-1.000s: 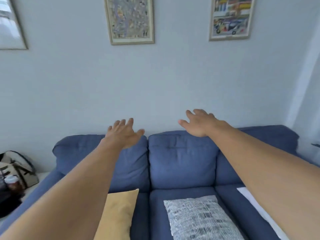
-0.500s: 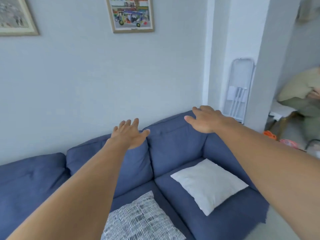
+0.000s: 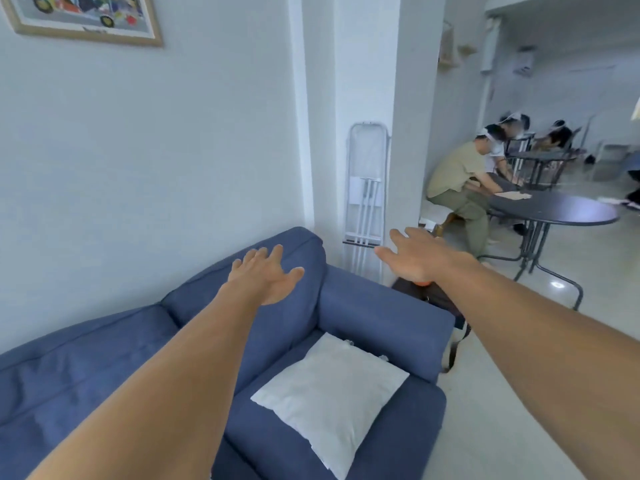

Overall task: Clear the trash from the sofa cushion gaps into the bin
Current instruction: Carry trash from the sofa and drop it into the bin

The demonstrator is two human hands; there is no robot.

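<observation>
While both arms reach out over the sofa (image 3: pixel 104 368) with nothing in them, the left hand (image 3: pixel 266 277) hovering in front of the sofa's back and the right hand (image 3: pixel 415 259) above and beyond the armrest (image 3: pixel 381 317), each with its fingers (image 3: pixel 258 254) spread wide and straight, the likeliest failure is a missed search. The view points across the room rather than down into the gaps, and the white pillow (image 3: pixel 329 393) lies across the right-end seat, covering much of the seam where trash would lodge. Two glinting bits (image 3: pixel 348 342) show at the pillow's far edge, just beside the crease between seat and armrest. They may be the trash, though they are too small to tell, and pushing the pillow aside carelessly could shove them deeper into the gap or flick them onto the floor. A blind reach into the crease could also leave pieces behind. As for containers, no bin is in view, so anything picked up has nowhere visible to go and may be dropped while it is carried in search of one. A dark bag (image 3: pixel 436 296) sits on the floor beyond the armrest, near the folded white rack (image 3: pixel 363 188), with something orange showing just under the right hand. What the bag holds cannot be seen, and it should not be mistaken for the bin.
</observation>
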